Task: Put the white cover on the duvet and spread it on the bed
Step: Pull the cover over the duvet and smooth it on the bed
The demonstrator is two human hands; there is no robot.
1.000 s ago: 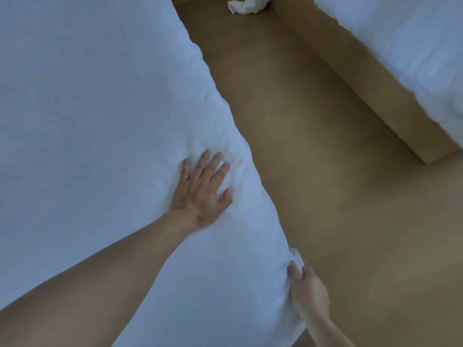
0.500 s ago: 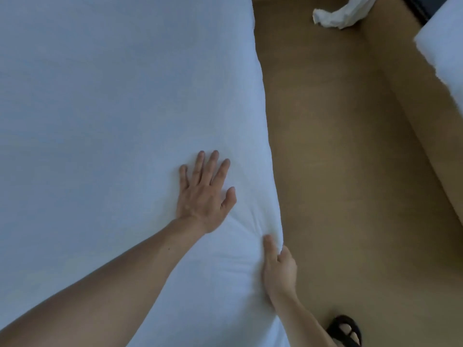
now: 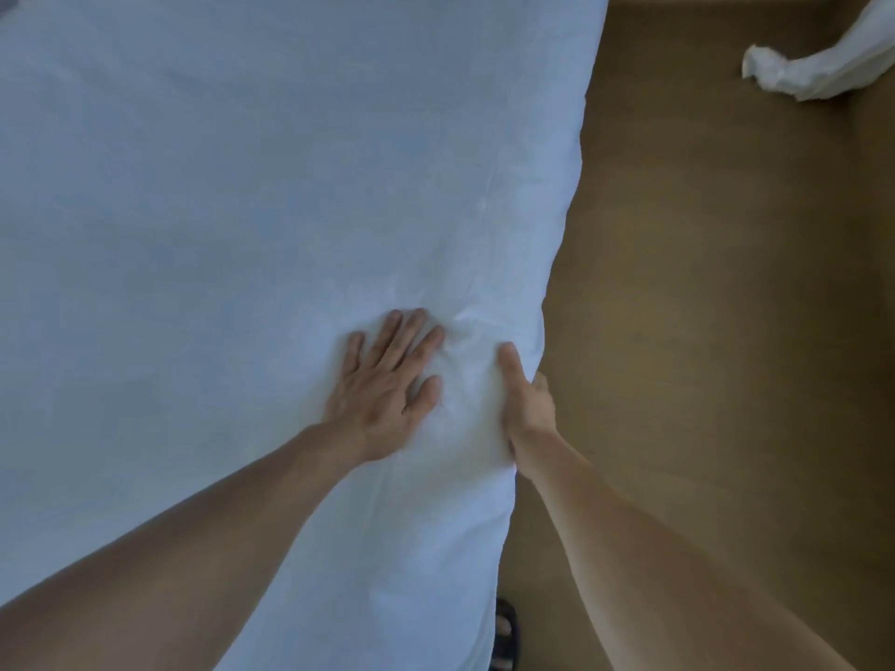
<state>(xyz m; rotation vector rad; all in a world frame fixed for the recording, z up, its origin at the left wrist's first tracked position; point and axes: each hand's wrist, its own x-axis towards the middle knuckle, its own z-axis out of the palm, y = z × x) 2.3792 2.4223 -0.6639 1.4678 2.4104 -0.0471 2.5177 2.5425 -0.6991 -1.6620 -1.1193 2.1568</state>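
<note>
The white covered duvet [image 3: 252, 196] lies spread over the bed and fills the left and middle of the view. Its right edge hangs down toward the floor. My left hand [image 3: 387, 380] rests flat on the duvet near that edge, fingers apart, holding nothing. My right hand [image 3: 525, 404] grips the duvet's right edge, thumb on top and fingers hidden under the fold. Small wrinkles gather in the cloth between the two hands.
Tan carpet floor [image 3: 717, 355] runs along the right of the bed. A crumpled white cloth [image 3: 813, 70] lies at the upper right. My foot in a dark sandal [image 3: 506, 636] shows beside the bed at the bottom.
My right hand has slid up along the duvet's edge, closer to my left hand. The left hand stays flat on the cloth. The view has shifted so the bed edge sits farther right.
</note>
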